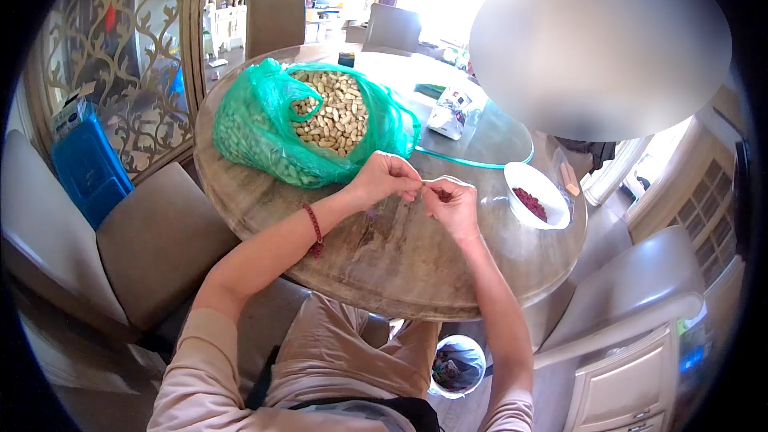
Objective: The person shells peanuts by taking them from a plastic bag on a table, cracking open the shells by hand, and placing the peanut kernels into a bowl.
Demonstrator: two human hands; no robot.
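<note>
My left hand point(389, 178) and my right hand point(452, 202) meet above the near half of the round table, fingertips pinched together. Between them is a small tan peanut point(423, 184), mostly covered by the fingers. Just beyond my left hand sits a green plastic bag point(264, 140), its mouth open on a heap of unshelled peanuts point(340, 116). To the right of my right hand stands a white bowl point(548, 184) with dark red peanut kernels point(530, 204) at its bottom.
The marble-look round table point(384, 272) has a silver-and-white packet point(456, 116) toward the back. Fingers of another person point(569, 179) appear at the right edge. A lined waste bin point(478, 364) stands below; a chair point(160, 248) is at left, another chair point(632, 296) at right.
</note>
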